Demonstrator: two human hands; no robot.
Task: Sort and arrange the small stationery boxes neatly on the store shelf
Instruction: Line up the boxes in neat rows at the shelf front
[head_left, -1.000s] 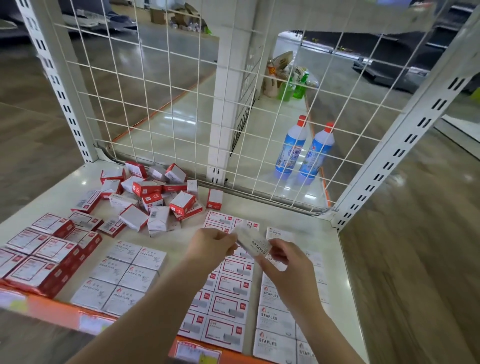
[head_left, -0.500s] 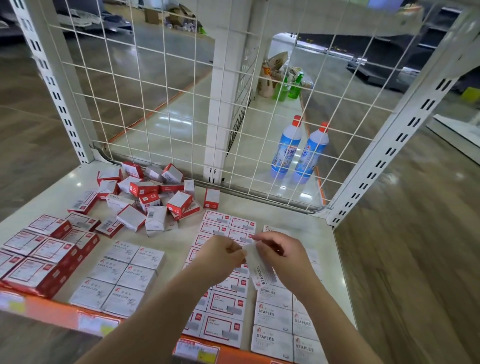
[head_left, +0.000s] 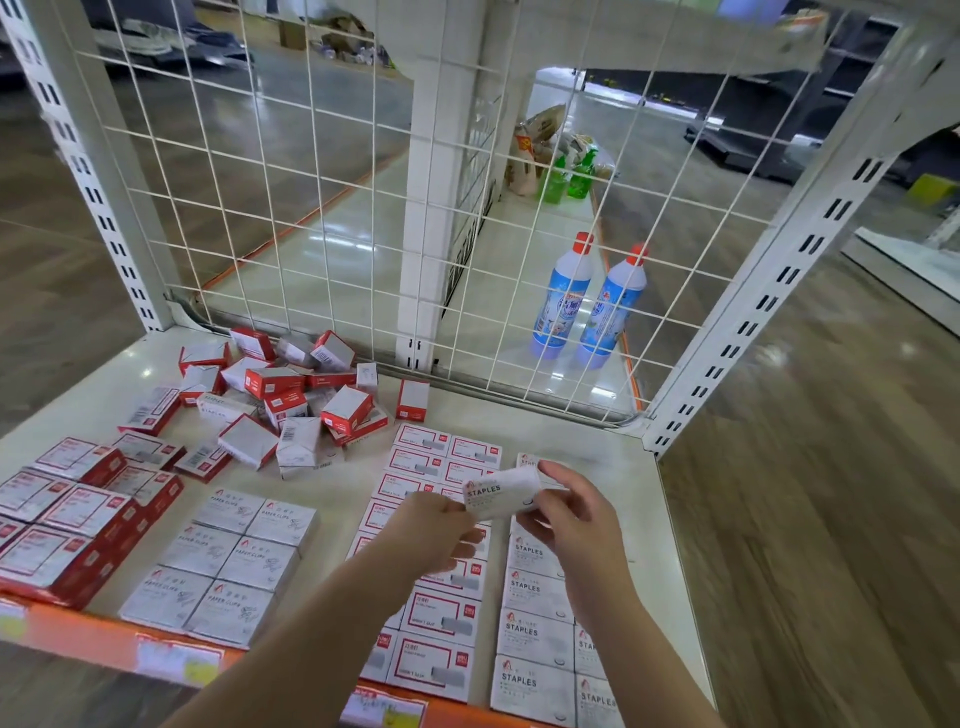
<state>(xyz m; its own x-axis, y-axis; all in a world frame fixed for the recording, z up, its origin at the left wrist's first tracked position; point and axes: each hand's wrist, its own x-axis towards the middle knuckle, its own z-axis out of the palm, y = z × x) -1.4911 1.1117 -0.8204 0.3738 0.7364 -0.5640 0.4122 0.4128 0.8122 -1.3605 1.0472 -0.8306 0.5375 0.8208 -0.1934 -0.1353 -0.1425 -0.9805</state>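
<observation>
Presently both hands hold one white staples box (head_left: 501, 491) in the air above the right half of the shelf (head_left: 608, 447). The left hand (head_left: 436, 530) pinches the box's near-left end between thumb and fingertips; the right hand (head_left: 569, 512) grips its right end with curled fingers. The box is tilted, its printed face turned up toward the camera.

Directly beneath the hands, a column of red-framed boxes (head_left: 439, 618) lies flat in rows, and just to its right a column of white staples boxes (head_left: 535, 634) runs toward the orange front edge (head_left: 104, 636). Left of these lies a block of grey paper-clip boxes (head_left: 228, 561), and further left a group of larger red boxes (head_left: 67, 519). A loose heap of unsorted boxes (head_left: 291, 395) lies at the back left, near the wire grid panel (head_left: 311, 182). Two blue bottles (head_left: 589, 301) stand beyond the grid on another shelf.
</observation>
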